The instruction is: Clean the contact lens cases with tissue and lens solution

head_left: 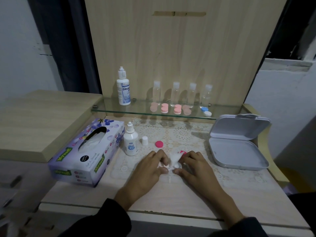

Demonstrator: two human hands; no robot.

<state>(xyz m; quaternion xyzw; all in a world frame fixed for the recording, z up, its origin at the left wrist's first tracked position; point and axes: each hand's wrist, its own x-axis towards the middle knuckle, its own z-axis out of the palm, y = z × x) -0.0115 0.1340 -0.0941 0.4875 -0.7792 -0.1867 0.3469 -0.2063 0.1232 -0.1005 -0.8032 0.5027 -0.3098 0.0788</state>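
Both hands meet at the middle of the table. My left hand [151, 165] pinches a white tissue [174, 158] and presses it into a contact lens case [177, 165], which my right hand [192, 164] holds. One pink cap [182, 152] is still on the case's far side. A loose pink cap [159, 144] lies on the lace mat. An uncapped small lens solution bottle [131, 141] stands beside its white cap [144, 140]. A purple tissue box [89, 151] lies at the left.
An open grey hinged box [237, 144] sits at the right. A glass shelf [119, 112] behind carries a larger solution bottle [123, 88], several clear small bottles [175, 94], several pink lens cases [164, 108] and a blue-white case [206, 111]. A wooden back panel rises behind.
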